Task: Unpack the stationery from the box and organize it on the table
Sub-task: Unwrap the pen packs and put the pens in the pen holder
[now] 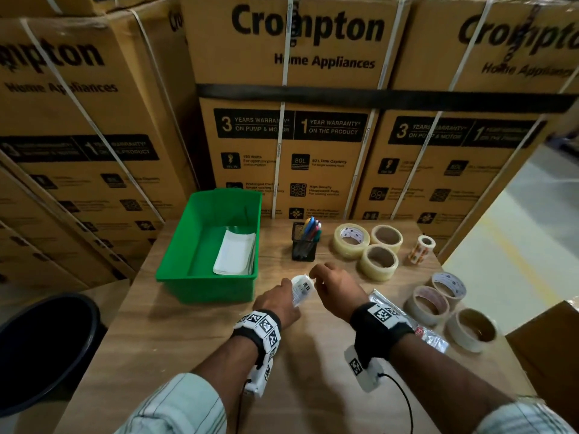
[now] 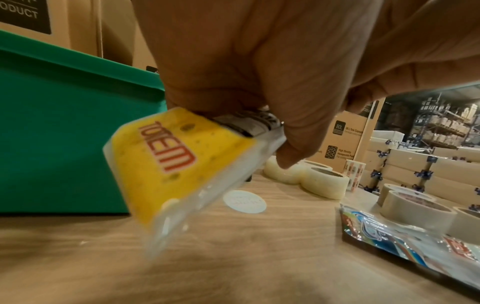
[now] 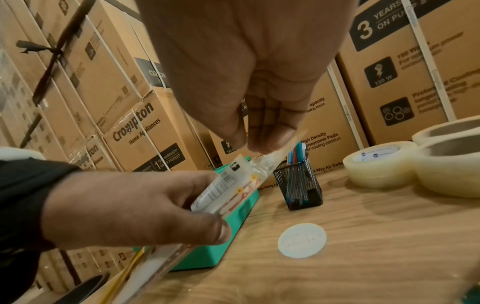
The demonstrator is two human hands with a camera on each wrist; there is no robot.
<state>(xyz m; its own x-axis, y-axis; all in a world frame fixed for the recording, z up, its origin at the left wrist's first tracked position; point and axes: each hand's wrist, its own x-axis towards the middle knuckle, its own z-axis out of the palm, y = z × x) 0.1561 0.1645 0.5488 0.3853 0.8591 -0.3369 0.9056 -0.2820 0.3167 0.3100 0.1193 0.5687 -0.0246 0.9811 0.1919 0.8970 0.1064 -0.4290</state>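
Observation:
A clear plastic packet (image 1: 300, 289) with a yellow "TOTEM" label (image 2: 179, 170) is held above the wooden table (image 1: 175, 355), just right of the green bin (image 1: 206, 278). My left hand (image 1: 279, 303) grips its lower part, thumb on one face and fingers behind (image 3: 135, 207). My right hand (image 1: 329, 283) pinches the packet's upper edge between thumb and fingertips (image 3: 259, 144). A stack of white paper (image 1: 235, 252) lies in the bin. The packet's contents are blurred.
A mesh pen holder (image 1: 304, 245), three clear tape rolls (image 1: 378, 261), a small printed roll (image 1: 422, 249), three tan tape rolls (image 1: 427, 305) and a foil packet (image 1: 435, 338) sit right. A white disc (image 3: 302, 240) lies under my hands. Cartons (image 1: 288, 151) wall the back; a black bin (image 1: 40, 346) stands left.

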